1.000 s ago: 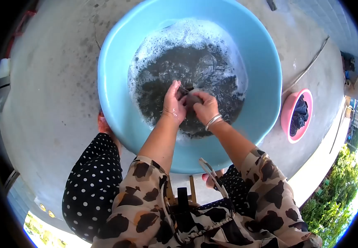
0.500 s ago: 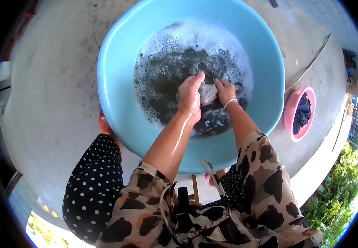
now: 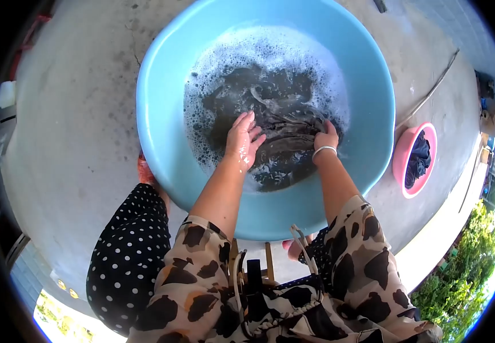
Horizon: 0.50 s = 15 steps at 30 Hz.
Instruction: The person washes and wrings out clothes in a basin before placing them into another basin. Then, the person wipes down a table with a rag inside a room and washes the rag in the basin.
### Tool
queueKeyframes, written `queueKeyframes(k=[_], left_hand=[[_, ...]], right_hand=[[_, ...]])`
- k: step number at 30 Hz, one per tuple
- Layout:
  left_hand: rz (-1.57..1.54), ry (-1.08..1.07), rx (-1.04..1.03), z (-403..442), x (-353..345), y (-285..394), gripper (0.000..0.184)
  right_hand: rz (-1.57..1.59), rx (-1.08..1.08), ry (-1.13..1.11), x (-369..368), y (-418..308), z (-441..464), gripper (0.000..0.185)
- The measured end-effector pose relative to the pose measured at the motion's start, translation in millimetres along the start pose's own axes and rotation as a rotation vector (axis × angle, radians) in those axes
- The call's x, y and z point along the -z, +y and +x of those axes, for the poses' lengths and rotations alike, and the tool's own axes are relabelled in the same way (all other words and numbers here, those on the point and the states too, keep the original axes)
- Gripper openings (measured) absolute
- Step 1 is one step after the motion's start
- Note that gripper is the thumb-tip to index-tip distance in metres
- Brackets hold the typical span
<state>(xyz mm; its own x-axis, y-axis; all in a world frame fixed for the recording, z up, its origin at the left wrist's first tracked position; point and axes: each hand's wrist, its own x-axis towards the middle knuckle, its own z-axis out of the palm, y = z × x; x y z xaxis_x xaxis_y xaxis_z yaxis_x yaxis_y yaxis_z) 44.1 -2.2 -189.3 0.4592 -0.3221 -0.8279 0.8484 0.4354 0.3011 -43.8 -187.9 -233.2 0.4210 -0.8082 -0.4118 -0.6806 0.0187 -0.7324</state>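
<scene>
A large light-blue basin (image 3: 161, 103) holds murky, sudsy water. Wet grey-brown cloth (image 3: 287, 134) lies partly sunk in the water, bunched in folds between my hands. My left hand (image 3: 243, 140) is at the cloth's left side, fingers apart and wet with suds. On the other side, my right hand (image 3: 327, 138), with a silver bangle (image 3: 324, 150) at its wrist, grips the cloth's right end. White foam (image 3: 270, 43) rings the water, thickest on the far side. Murky water hides the rest of the cloth.
Right of the basin, a pink tub (image 3: 400, 163) with dark clothes (image 3: 419, 160) stands on the concrete floor (image 3: 81, 108). Beyond it lies a long stick (image 3: 433, 86). My legs in polka-dot trousers (image 3: 127, 257) flank the basin's near side.
My hands have moved apart, the left one leftward and opening off the cloth. A pale bunched part between them is gone from view, and the cloth now spreads in stretched folds.
</scene>
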Motion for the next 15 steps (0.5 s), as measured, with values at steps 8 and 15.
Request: queueKeyframes(k=[8,15], left_hand=[[-0.284,-0.115,0.108,-1.6,9.1,-5.0,0.060],[-0.485,0.026,0.211,-18.7,-31.0,-15.2,0.032]], right_hand=[[0.006,0.830,-0.803,-15.1,-114.8,-138.0,0.020],[-0.557,0.752,-0.373,-33.5,-113.9,-93.8,0.020]])
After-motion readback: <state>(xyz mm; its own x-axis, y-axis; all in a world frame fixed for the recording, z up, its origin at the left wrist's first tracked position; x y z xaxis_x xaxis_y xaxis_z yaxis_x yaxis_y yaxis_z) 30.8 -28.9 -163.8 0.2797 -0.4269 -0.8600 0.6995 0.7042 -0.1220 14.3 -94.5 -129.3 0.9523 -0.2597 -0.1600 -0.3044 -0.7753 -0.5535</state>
